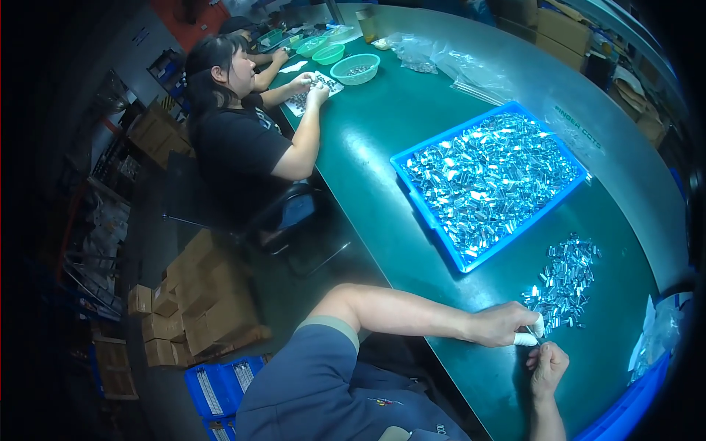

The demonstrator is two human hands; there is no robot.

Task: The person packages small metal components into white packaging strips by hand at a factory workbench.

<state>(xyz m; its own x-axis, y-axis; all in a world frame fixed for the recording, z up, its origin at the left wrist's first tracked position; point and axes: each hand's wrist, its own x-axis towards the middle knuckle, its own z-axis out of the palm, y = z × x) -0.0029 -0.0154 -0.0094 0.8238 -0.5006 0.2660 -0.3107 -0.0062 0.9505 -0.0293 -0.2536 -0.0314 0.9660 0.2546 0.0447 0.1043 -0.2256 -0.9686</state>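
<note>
Both hands meet at the counter's point(412, 125) near edge. The left hand point(504, 323), fingertips wrapped white, and the right hand point(548, 365) pinch a thin pin point(532, 333), beside the shiny metal pile point(562, 283).

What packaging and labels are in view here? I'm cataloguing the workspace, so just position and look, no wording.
Clear plastic bag with green print: on the green table, right of the blue tray, flat.
Clear plastic bags: far end of the table, crumpled.
Brown cardboard boxes: stacked on the floor, left.
Brown cardboard cartons: behind the table, top right.
</note>
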